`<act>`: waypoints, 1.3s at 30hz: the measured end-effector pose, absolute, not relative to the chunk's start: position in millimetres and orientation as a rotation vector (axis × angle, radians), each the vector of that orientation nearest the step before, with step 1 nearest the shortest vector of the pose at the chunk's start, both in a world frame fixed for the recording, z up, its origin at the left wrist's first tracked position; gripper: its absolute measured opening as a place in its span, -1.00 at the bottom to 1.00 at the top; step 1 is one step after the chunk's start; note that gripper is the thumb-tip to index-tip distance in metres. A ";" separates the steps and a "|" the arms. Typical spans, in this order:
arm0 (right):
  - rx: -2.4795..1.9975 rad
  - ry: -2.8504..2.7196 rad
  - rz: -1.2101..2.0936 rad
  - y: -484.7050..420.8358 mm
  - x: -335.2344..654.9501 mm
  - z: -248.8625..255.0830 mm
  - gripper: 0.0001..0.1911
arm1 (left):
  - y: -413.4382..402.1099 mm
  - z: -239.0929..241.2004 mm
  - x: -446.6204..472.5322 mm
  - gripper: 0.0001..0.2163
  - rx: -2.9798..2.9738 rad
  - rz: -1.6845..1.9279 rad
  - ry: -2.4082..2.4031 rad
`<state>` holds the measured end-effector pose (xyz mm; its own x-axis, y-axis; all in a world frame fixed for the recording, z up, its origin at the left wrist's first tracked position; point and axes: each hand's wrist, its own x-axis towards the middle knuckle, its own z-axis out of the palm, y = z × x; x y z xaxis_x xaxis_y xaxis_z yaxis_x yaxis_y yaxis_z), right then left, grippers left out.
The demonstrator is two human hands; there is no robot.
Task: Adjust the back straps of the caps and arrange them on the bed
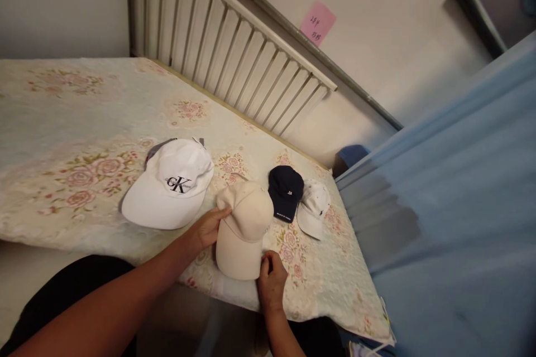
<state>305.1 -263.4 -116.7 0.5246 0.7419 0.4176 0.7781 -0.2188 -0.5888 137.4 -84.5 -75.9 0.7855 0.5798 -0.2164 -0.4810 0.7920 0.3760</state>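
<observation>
Beige fabric cap (247,215) — smoothly domed

The plain beige fabric baseball cap with a rounded crown and a broad, gently curved brim (244,226) sits upright near the front edge of the flower-patterned bed (129,122), brim toward the person. Its crown is full, with soft creases on the left side, where the left hand (210,227) grips it. A small, unreadable greyish mark shows low on the crown's right side. The brim looks smooth and unmarked.
</observation>
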 end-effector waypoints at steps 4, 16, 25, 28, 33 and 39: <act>-1.993 -1.237 -0.054 -264.2 304.9 -117.7 -0.80 | -86.9 -73.0 136.8 -0.65 0.296 0.576 0.319; -1.986 -1.212 -0.024 -264.8 302.8 -112.8 -0.79 | -85.6 -73.1 139.0 -0.72 0.230 0.509 0.342; -1.893 -0.862 0.198 -272.8 294.0 -108.5 -0.84 | -79.0 -76.5 143.3 -0.75 0.137 0.466 0.390; -1.762 -0.597 0.421 -286.2 281.4 -112.5 -0.83 | -77.7 -76.9 142.9 -0.74 0.133 0.461 0.393; -1.457 -0.194 0.856 -307.6 250.3 -109.5 -0.71 | -79.3 -80.3 144.1 -0.67 0.146 0.457 0.381; -1.022 -0.010 1.134 -293.9 235.0 -85.1 -0.75 | -89.8 -80.2 148.1 -0.67 0.171 0.499 0.370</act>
